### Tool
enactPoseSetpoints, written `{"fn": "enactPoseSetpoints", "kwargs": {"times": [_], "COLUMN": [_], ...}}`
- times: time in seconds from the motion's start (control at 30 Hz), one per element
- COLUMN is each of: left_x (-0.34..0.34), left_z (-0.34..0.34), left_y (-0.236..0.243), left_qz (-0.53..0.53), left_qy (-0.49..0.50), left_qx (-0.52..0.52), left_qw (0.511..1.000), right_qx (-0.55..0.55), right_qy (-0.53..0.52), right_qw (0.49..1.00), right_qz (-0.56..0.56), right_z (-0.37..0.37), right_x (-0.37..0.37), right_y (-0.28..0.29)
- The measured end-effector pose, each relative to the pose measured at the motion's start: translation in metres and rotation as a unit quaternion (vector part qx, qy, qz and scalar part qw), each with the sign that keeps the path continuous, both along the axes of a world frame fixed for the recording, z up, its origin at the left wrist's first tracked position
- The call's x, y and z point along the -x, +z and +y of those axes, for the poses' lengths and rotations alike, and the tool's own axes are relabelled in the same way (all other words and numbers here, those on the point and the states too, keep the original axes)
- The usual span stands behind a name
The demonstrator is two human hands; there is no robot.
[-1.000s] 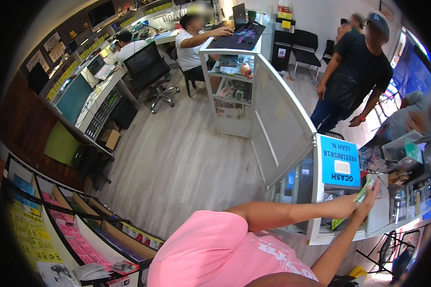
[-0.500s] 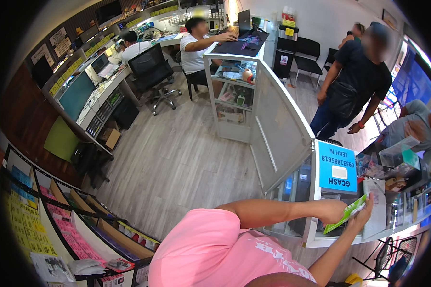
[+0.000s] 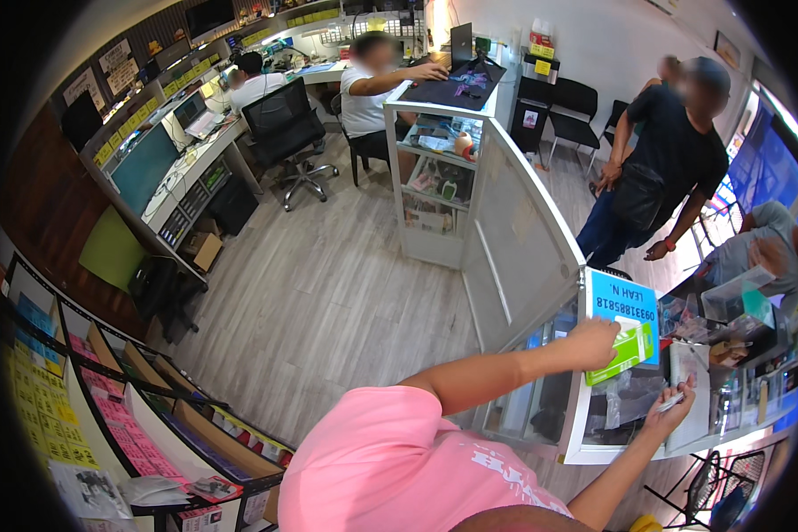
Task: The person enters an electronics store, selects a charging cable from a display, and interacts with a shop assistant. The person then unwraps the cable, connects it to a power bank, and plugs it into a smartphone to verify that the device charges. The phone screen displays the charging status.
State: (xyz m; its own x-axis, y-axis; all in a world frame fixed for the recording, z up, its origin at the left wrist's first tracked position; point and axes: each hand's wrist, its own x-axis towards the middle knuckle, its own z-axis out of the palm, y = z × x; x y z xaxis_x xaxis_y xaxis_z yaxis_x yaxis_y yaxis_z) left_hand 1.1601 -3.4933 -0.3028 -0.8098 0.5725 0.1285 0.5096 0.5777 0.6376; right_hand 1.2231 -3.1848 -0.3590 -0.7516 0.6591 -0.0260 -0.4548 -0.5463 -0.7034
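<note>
My left hand (image 3: 597, 344) grips a green and white flat package (image 3: 626, 356) by its upper left, over a blue sign (image 3: 621, 293) on the glass display counter (image 3: 575, 426). My right hand (image 3: 670, 406), lower and to the right, has its fingers closed on a small slim silver-white item (image 3: 670, 401), too small to identify. Beneath it lies a white sheet or pad (image 3: 690, 426) on the counter. A clear plastic bag (image 3: 625, 395) lies under the glass or on it; I cannot tell which.
A partition door (image 3: 514, 230) joins a tall display case (image 3: 430, 195). Two seated people (image 3: 363, 106) work at desks. A standing person in black (image 3: 656, 168) and a person in grey (image 3: 762, 257) are across the counter. Racks (image 3: 124, 417) of coloured tags stand at left, beside an office chair (image 3: 279, 124).
My left hand has moved up and left with the green package, away from my right hand. My right hand has lowered and now holds only the slim pale item.
</note>
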Motion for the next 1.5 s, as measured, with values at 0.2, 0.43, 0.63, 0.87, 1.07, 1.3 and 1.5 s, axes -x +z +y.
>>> {"fn": "enactPoseSetpoints", "kwargs": {"times": [0.2, 0.43, 0.63, 0.87, 1.07, 1.3, 1.5], "left_x": [-0.016, -0.047, -0.027, -0.030, -0.046, -0.038, -0.023], "left_z": [0.085, 0.099, 0.103, 0.042, 0.037, 0.027, 0.043], "left_y": [-0.039, -0.027, -0.052, -0.011, 0.006, 0.022, 0.032], "left_qz": [-0.256, -0.602, -0.461, -0.475, -0.326, 0.050, 0.195], "left_qy": [-0.114, -0.079, -0.006, -0.146, -0.138, -0.232, -0.284], "left_qx": [-0.451, -0.630, -0.644, -0.451, -0.307, -0.204, -0.235], "left_qw": [0.847, 0.484, 0.611, 0.741, 0.884, 0.950, 0.909], "right_qx": [-0.340, -0.664, -0.588, -0.585, -0.595, -0.510, -0.538], "right_qy": [-0.022, 0.019, -0.060, 0.065, 0.068, 0.147, 0.069], "right_qw": [0.939, 0.737, 0.799, 0.801, 0.793, 0.819, 0.815], "right_qz": [-0.054, -0.124, -0.113, -0.112, -0.113, -0.219, -0.203], "right_z": [-0.070, -0.109, -0.061, -0.098, -0.096, -0.105, -0.103], "right_x": [0.013, 0.020, 0.004, -0.010, -0.051, -0.093, -0.101], "right_y": [0.063, 0.077, 0.076, 0.081, 0.083, 0.093, 0.095]}}
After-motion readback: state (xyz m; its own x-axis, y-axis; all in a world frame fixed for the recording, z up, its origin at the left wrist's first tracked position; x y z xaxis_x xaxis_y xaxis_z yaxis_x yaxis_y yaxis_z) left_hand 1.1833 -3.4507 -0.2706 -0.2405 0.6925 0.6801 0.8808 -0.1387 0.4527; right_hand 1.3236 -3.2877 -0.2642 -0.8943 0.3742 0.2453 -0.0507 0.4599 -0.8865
